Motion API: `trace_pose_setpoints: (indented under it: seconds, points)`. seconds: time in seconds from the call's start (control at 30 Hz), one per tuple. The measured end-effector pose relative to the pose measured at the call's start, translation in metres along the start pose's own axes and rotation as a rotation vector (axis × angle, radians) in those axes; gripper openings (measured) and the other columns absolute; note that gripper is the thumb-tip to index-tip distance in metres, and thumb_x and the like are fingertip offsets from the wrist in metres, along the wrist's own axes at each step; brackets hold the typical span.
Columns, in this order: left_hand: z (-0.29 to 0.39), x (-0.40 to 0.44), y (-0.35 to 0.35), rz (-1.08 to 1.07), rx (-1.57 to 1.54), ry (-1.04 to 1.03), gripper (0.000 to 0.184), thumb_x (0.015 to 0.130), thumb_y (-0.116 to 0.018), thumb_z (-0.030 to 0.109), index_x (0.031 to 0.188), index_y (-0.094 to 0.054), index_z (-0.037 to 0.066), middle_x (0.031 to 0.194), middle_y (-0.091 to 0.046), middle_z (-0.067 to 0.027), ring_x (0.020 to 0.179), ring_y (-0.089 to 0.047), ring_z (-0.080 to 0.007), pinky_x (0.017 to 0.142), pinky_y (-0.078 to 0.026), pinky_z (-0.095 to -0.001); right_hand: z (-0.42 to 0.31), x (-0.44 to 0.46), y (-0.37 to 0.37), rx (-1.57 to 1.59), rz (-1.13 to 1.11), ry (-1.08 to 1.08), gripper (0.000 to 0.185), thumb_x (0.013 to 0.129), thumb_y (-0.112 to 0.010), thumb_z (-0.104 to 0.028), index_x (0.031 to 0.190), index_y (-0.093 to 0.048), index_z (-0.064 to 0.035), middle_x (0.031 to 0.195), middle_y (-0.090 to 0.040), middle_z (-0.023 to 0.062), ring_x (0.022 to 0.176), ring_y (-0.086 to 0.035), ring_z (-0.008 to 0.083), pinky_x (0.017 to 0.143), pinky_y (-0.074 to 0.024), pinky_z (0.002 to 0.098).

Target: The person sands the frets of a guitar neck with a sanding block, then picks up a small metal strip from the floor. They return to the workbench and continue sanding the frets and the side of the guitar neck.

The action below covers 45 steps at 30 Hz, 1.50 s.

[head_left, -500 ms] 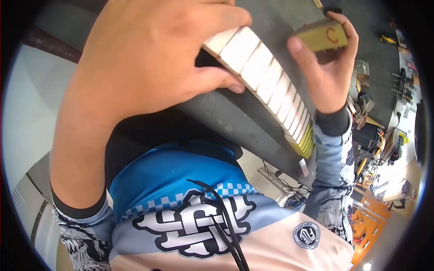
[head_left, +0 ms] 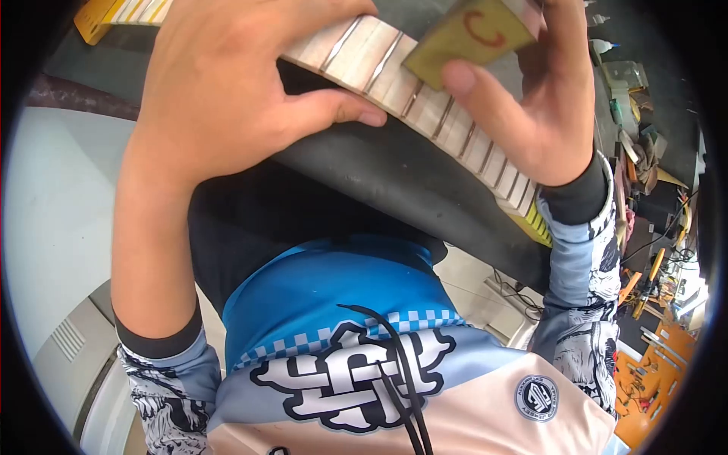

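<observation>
A pale wooden guitar neck with metal frets runs diagonally from upper left to lower right, with yellow tape at its lower right end. My left hand is closed around the neck, thumb along the near edge and fingers over the far side. In my right hand is a yellow block marked with a red C, the thumb pressed to its near face. The block overlaps the fretboard just right of my left hand; whether it touches the frets I cannot tell.
A dark padded surface lies under the neck. At upper left is a yellow-ended striped piece, perhaps the neck's other end. Tools hang on an orange board at lower right. Assorted items and cables clutter the bench at right.
My right hand has brought the yellow block left and up, from beside the neck to over the fretboard. My left hand still grips the neck. The view has shifted slightly.
</observation>
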<state>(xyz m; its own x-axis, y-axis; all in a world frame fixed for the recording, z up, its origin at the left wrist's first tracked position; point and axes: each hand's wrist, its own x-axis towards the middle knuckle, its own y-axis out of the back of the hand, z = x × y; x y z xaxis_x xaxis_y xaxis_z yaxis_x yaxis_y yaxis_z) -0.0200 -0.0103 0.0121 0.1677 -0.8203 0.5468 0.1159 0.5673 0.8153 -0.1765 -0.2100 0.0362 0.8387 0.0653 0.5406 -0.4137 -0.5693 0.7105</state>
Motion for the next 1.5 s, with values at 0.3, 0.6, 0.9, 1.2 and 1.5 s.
trace_pose_setpoints:
  seconds: [0.3, 0.6, 0.9, 1.2, 1.5]
  points:
    - [-0.014, -0.018, -0.003, 0.04, 0.041, -0.052, 0.066, 0.065, -0.091, 0.045, 0.117, -0.073, 0.009, 0.108, -0.07, -0.0086, 0.107, -0.065, -0.0271, 0.097, -0.041, -0.0441, -0.002, 0.008, -0.01, -0.303, -0.076, 0.338, 0.076, 0.077, -0.085, -0.037, 0.137, -0.051, -0.0027, 0.131, -0.051, 0.0158, 0.138, -0.039, 0.0369, 0.113, -0.0338, 0.048]
    - [-0.03, -0.022, 0.005, -0.083, 0.115, -0.009, 0.065, 0.067, -0.088, 0.046, 0.118, -0.073, 0.008, 0.111, -0.07, -0.01, 0.108, -0.064, -0.0283, 0.098, -0.041, -0.0435, -0.006, 0.014, -0.021, -0.339, -0.052, 0.425, 0.073, 0.077, -0.086, -0.036, 0.134, -0.055, -0.0029, 0.13, -0.054, 0.0165, 0.134, -0.044, 0.0376, 0.11, -0.0377, 0.0479]
    - [-0.039, -0.028, 0.011, -0.08, 0.095, -0.023, 0.066, 0.066, -0.089, 0.044, 0.118, -0.073, 0.007, 0.109, -0.071, -0.0103, 0.108, -0.064, -0.029, 0.098, -0.042, -0.0428, -0.001, 0.024, -0.022, -0.4, -0.057, 0.418, 0.069, 0.076, -0.086, -0.035, 0.131, -0.059, -0.0032, 0.128, -0.058, 0.0172, 0.131, -0.048, 0.0383, 0.107, -0.0415, 0.0477]
    - [-0.053, -0.038, 0.009, 0.003, 0.085, -0.074, 0.063, 0.066, -0.089, 0.042, 0.116, -0.073, 0.007, 0.108, -0.071, -0.01, 0.104, -0.066, -0.0292, 0.096, -0.043, -0.0428, -0.007, 0.029, -0.035, -0.451, -0.073, 0.51, 0.066, 0.076, -0.087, -0.034, 0.129, -0.063, -0.0034, 0.127, -0.061, 0.0178, 0.128, -0.052, 0.0387, 0.104, -0.0451, 0.0474]
    - [-0.044, -0.039, 0.006, 0.094, -0.021, -0.126, 0.064, 0.068, -0.09, 0.047, 0.117, -0.074, 0.008, 0.108, -0.072, -0.0094, 0.104, -0.066, -0.0284, 0.096, -0.043, -0.0418, -0.011, 0.024, -0.038, -0.417, -0.101, 0.464, 0.065, 0.078, -0.085, -0.032, 0.131, -0.061, -0.0028, 0.126, -0.061, 0.0171, 0.125, -0.054, 0.0363, 0.102, -0.0469, 0.0455]
